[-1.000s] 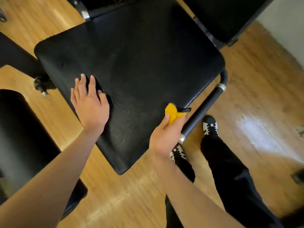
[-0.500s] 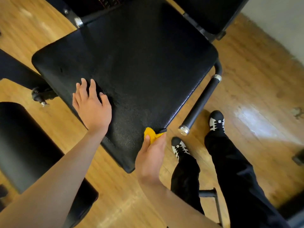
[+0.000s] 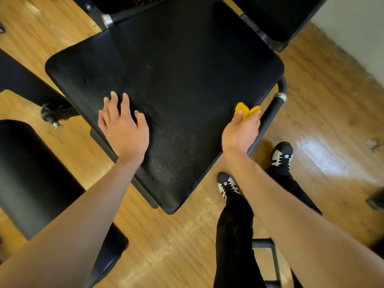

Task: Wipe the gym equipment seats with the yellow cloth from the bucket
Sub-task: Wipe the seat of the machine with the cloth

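A wide black padded seat fills the middle of the head view. My left hand rests flat on its near left part, fingers spread. My right hand grips a small yellow cloth against the seat's right edge; only the cloth's tip shows past my fingers. No bucket is in view.
A black handle bar with a silver collar runs beside the seat's right edge, close to my right hand. Another black pad sits at the left, more black equipment at the top right. My feet stand on the wooden floor.
My right hand has slid the cloth from the seat's near corner back up along the right edge. My left hand stays planted on the seat.
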The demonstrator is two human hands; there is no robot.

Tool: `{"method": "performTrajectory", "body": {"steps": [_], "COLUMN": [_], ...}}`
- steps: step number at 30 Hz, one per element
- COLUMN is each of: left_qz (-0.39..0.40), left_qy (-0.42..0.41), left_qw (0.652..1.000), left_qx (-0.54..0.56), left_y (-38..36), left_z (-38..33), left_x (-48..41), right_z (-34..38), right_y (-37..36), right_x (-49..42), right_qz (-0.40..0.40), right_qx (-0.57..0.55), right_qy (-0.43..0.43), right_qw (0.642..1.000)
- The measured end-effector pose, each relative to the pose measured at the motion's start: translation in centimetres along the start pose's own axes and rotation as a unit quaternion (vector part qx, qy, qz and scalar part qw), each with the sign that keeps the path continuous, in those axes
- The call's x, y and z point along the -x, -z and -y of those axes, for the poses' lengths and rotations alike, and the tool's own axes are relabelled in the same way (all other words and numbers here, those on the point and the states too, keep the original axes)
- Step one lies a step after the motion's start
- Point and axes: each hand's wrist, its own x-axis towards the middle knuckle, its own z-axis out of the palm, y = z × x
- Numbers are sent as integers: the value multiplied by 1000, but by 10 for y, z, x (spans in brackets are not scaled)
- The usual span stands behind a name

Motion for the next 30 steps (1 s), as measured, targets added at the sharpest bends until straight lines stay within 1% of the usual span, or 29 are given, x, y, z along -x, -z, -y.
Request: {"method": "performTrajectory", "body": {"steps": [2, 4, 7, 10, 12, 15, 17, 19, 21, 25, 28, 30], "left_qz": [-6, -4, 1, 0, 5, 37, 86, 150, 192, 231, 281, 307], "left_qy": [4, 10, 12, 10, 9, 0, 1, 2, -35, -168, -257, -323], "left_qw": [1000, 1000, 1000, 1000, 1000, 999, 996, 988, 980, 957, 923, 894], "left_qx": [2, -1, -6, -6, -11, -19, -5, 31, 49, 58, 60, 51], "left_y": [-1, -1, -1, -1, -2, 1, 8, 23, 42, 83, 110, 127], "left_z": [0, 0, -2, -2, -1, -1, 0, -1, -8, -54, -119, -170], "left_x": [-1, 0, 0, -1, -1, 2, -1, -7, -7, 24, 69, 99], "right_z": [0, -16, -53, -71, -74, -86, -88, -80, -64, -37, -35, -46], "right_y": [-3, -7, -13, -15, -10, 12, 30, 53, 81, 148, 208, 254], "right_x": [1, 33, 116, 183, 209, 219, 203, 171, 136, 77, 44, 31], "right_qz": [-15, -9, 31, 67, 119, 216, 262, 284, 282, 255, 241, 214], "right_qx": [-17, -34, -89, -128, -147, -114, -59, -26, -27, -17, 31, 77], "right_qy": [-8, 9, 45, 38, 28, 8, 2, -1, 4, 29, 32, 19], "right_qw": [1000, 999, 995, 989, 982, 970, 963, 958, 959, 966, 970, 974]}}
